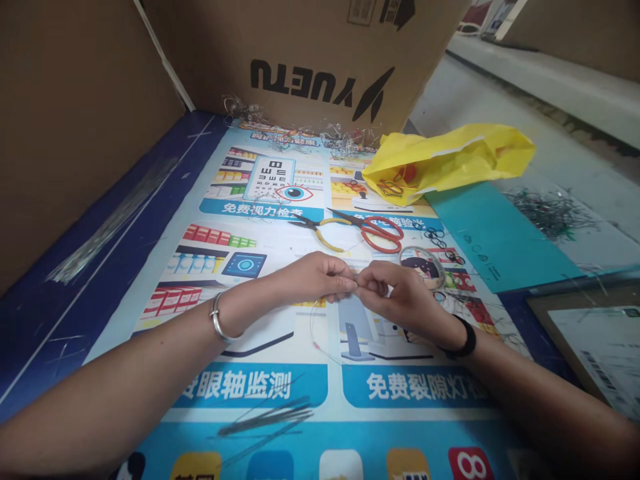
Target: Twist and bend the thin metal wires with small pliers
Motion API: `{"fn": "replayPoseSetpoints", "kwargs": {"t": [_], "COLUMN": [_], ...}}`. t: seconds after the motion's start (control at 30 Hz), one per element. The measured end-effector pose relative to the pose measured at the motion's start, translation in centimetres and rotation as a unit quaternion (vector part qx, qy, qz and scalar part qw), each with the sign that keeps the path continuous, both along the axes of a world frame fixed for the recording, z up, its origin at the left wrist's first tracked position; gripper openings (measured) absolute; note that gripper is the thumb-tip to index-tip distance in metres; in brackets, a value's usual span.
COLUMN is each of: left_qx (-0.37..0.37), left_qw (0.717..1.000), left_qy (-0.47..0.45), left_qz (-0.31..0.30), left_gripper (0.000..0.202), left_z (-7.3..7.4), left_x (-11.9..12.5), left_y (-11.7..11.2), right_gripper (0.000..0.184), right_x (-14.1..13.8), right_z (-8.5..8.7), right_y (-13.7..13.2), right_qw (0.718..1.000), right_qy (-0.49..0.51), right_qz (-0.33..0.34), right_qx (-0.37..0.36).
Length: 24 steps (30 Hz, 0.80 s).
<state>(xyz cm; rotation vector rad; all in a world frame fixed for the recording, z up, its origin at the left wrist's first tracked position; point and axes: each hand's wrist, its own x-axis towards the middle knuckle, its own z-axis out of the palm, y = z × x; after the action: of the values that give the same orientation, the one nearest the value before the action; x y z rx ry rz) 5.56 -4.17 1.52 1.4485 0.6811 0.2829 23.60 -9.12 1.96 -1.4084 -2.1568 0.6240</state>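
My left hand and my right hand meet over the middle of the printed poster, fingertips pinched together. A thin pale wire hangs from between them and curves down to the poster. Whatever small part sits in the pinch is hidden by the fingers. Just beyond my hands lie yellow-handled pliers and red-handled scissors. Beside my right hand rests a clear roll of tape, with several small dark rings behind it.
A bundle of straight wires lies at left, and dark wires lie in front. Tangled wire runs along the cardboard box at the back. To the right are a yellow bag, a teal folder and a wire pile.
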Motion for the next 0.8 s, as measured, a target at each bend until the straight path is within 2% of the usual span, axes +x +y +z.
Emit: {"fn": "replayPoseSetpoints", "kwargs": {"t": [0.17,0.27,0.37,0.43,0.5,0.57,0.63,0.8], "left_qx": [0.003,0.029,0.119,0.189,0.240,0.249,0.222,0.188], "left_qw": [1.000,0.998,0.982,0.962,0.952,0.954,0.965,0.972], "left_qy": [0.007,0.027,0.088,0.135,0.162,0.159,0.135,0.138], "left_qz": [-0.014,-0.050,-0.121,-0.144,-0.100,-0.045,-0.043,-0.039], "left_gripper": [0.015,0.016,0.016,0.018,0.021,0.023,0.025,0.027], "left_z": [-0.3,0.0,1.2,2.0,2.4,2.3,1.9,0.9], "left_x": [-0.2,-1.1,-2.4,-3.0,-3.0,-2.5,-1.7,-0.4], "left_y": [0.2,0.8,1.6,2.0,1.9,1.4,0.6,-0.8], "right_gripper": [0.011,0.011,0.011,0.011,0.009,0.009,0.007,0.005], "right_x": [0.2,0.5,0.8,0.8,0.7,0.4,0.2,-0.2], "right_z": [0.2,0.5,0.6,0.5,0.3,-0.1,-0.5,-1.5], "right_y": [0.0,0.1,0.2,0.1,-0.1,-0.4,-0.6,-0.9], "right_qw": [0.998,0.997,0.996,0.995,0.993,0.992,0.991,0.981], "right_qy": [0.037,0.058,0.071,0.083,0.089,0.077,0.065,0.050], "right_qz": [0.004,0.004,-0.027,-0.057,-0.074,-0.061,-0.028,-0.027], "right_qx": [-0.049,-0.058,-0.038,-0.008,0.033,0.076,0.115,0.187]}}
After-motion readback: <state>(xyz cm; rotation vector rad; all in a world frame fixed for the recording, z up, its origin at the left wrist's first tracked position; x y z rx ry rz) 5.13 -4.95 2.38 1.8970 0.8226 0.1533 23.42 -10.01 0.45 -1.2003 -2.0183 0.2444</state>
